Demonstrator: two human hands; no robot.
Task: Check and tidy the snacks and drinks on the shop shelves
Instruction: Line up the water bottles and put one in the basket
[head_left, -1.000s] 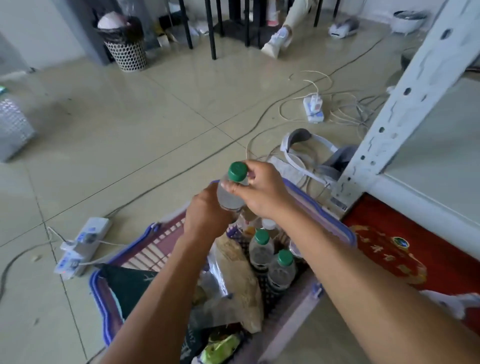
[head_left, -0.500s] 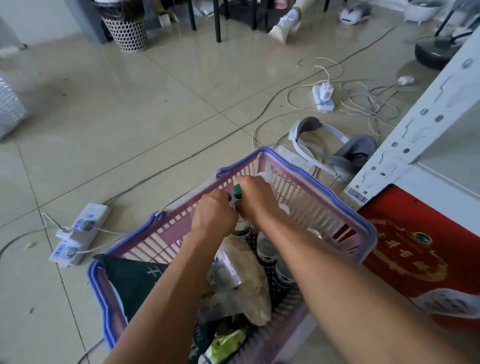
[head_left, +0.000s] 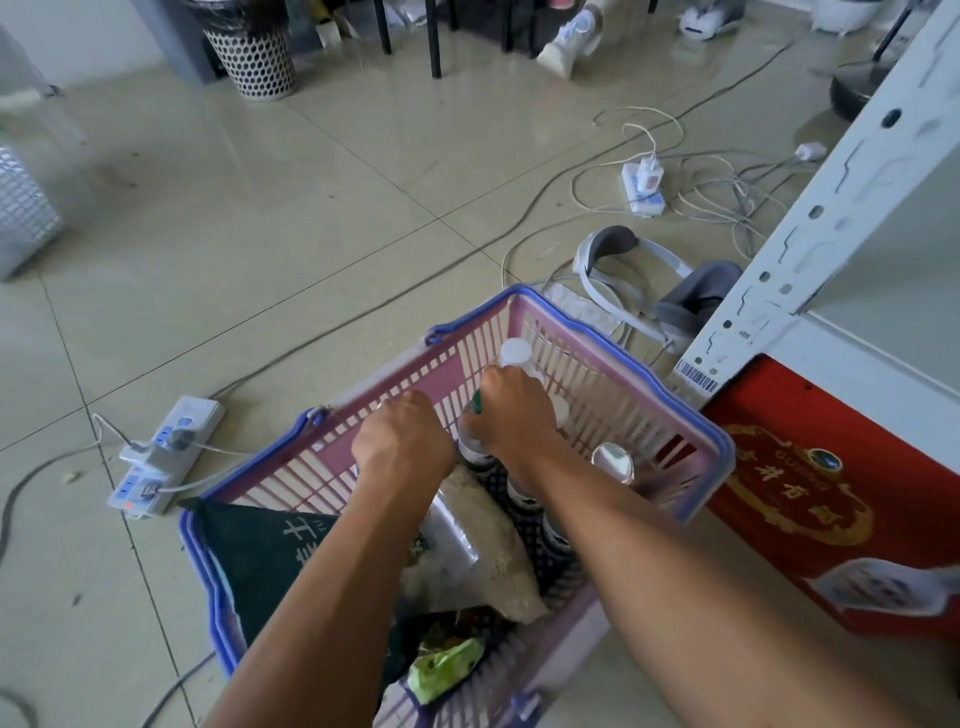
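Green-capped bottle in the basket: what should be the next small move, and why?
Probably let go of it: the right hand grips the green-capped bottle at its neck, and it is already upright, low among the other bottles inside the basket.

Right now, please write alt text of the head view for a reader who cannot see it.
The right hand grips a green-capped bottle by its top inside a pink basket on the floor, the left hand close beside it. Snack bags and more bottles share the basket, near a white shelf post.
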